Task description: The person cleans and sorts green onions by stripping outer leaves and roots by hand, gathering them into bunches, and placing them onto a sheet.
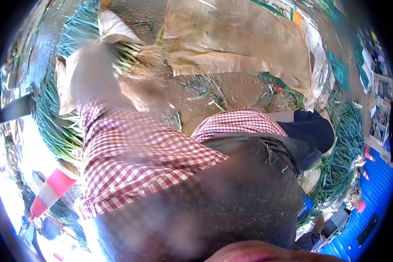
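A checked red-and-white sleeve (126,161) reaches up and left from my body. At its end, my left hand (94,72) is a pale grey blur, apparently gloved, with its fingers smeared. It overlaps a bundle of spring onions (125,54), whose pale stalks and brown roots (150,61) show just right of it. I cannot tell whether it grips them. A pale wrapping sheet (113,26) lies against this bundle. More spring onions (59,126) lie below and left of the hand. My right hand is not visible; another piece of checked cloth (244,122) shows near my dark apron (214,196).
A large brown sheet (236,39) covers the ground ahead. Loose roots and leaf scraps lie on the wet brown ground (196,105). A heap of green onions (340,153) stands at the right, and a red-and-white cone (52,192) at the left.
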The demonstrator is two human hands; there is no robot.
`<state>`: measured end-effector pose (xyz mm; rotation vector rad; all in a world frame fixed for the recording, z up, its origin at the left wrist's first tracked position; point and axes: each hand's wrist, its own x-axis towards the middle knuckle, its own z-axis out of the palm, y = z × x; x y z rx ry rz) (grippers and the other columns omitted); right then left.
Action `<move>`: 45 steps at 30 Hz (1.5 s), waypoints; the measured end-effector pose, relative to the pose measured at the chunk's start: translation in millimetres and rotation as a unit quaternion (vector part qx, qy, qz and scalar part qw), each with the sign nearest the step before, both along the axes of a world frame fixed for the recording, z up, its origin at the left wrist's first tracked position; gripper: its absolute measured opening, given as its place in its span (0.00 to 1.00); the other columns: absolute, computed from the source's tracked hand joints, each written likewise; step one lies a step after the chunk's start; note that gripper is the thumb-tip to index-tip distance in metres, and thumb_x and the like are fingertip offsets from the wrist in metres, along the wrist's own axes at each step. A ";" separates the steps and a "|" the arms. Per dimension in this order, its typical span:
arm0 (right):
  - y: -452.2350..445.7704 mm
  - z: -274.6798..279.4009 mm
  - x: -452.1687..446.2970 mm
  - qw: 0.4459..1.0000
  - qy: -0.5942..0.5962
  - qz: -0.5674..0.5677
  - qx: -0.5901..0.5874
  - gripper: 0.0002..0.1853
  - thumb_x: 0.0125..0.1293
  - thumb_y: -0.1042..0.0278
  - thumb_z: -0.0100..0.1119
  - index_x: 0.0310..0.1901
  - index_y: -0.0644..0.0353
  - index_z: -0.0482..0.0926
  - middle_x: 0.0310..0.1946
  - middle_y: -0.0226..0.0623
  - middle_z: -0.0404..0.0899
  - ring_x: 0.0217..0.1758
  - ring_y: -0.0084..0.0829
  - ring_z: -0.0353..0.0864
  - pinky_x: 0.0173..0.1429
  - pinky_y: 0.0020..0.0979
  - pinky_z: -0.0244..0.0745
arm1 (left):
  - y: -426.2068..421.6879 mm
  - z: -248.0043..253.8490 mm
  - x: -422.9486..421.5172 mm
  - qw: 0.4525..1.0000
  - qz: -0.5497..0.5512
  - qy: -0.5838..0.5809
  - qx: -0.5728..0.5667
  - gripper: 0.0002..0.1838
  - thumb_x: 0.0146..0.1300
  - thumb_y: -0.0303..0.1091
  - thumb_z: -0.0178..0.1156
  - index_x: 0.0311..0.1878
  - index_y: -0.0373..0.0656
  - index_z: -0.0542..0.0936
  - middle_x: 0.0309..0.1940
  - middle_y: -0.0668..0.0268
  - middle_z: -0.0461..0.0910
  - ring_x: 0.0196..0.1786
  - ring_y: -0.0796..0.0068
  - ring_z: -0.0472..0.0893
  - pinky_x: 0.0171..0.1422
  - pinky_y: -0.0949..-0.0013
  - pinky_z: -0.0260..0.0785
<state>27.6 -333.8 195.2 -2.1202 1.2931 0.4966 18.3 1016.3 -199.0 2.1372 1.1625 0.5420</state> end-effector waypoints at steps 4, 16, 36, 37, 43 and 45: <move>84.9 -78.3 26.8 0.995 0.077 0.061 -0.027 0.15 0.68 0.63 0.45 0.54 0.49 0.73 0.49 0.36 0.78 0.48 0.36 0.77 0.50 0.33 0.73 | -48.0 13.7 8.1 0.976 0.029 0.172 0.131 0.42 0.46 0.61 0.67 0.60 0.43 0.72 0.50 0.47 0.77 0.55 0.55 0.76 0.62 0.63 0.65; 176.7 -170.4 44.7 0.985 0.101 0.131 0.043 0.09 0.65 0.62 0.47 0.44 0.51 0.72 0.41 0.36 0.78 0.39 0.34 0.76 0.41 0.33 0.71 | -304.2 21.1 56.6 0.717 -0.470 0.476 0.196 0.36 0.63 0.46 0.53 0.73 0.59 0.52 0.75 0.55 0.35 0.76 0.52 0.33 0.75 0.41 0.28; 147.0 -146.4 -52.4 0.994 0.090 0.050 0.038 0.09 0.59 0.61 0.51 0.27 0.55 0.71 0.28 0.38 0.79 0.23 0.32 0.75 0.26 0.34 0.68 | -283.9 -16.1 3.1 0.802 -0.379 0.422 0.186 0.28 0.61 0.43 0.54 0.65 0.48 0.66 0.66 0.51 0.60 0.68 0.54 0.60 0.71 0.52 0.52; 145.0 -140.0 -58.3 0.995 0.089 0.042 0.031 0.09 0.59 0.61 0.51 0.26 0.55 0.71 0.27 0.38 0.79 0.22 0.32 0.75 0.25 0.34 0.68 | -283.1 -17.9 6.2 0.797 -0.382 0.430 0.183 0.29 0.61 0.43 0.54 0.65 0.48 0.67 0.66 0.51 0.61 0.68 0.54 0.61 0.70 0.52 0.53; 139.3 -104.9 -100.1 0.996 0.079 -0.019 -0.035 0.09 0.57 0.57 0.49 0.26 0.51 0.71 0.21 0.31 0.77 0.14 0.23 0.69 0.18 0.27 0.62 | -273.7 -24.8 27.7 0.772 -0.377 0.491 0.144 0.30 0.59 0.45 0.56 0.64 0.48 0.68 0.63 0.49 0.64 0.65 0.53 0.65 0.68 0.53 0.56; 133.7 -103.2 -112.7 0.995 0.068 -0.060 -0.029 0.09 0.57 0.57 0.49 0.25 0.51 0.71 0.19 0.30 0.76 0.13 0.22 0.68 0.17 0.27 0.60 | -269.3 -25.6 44.5 0.754 -0.378 0.523 0.123 0.30 0.58 0.46 0.57 0.64 0.48 0.68 0.62 0.49 0.66 0.65 0.52 0.66 0.68 0.53 0.58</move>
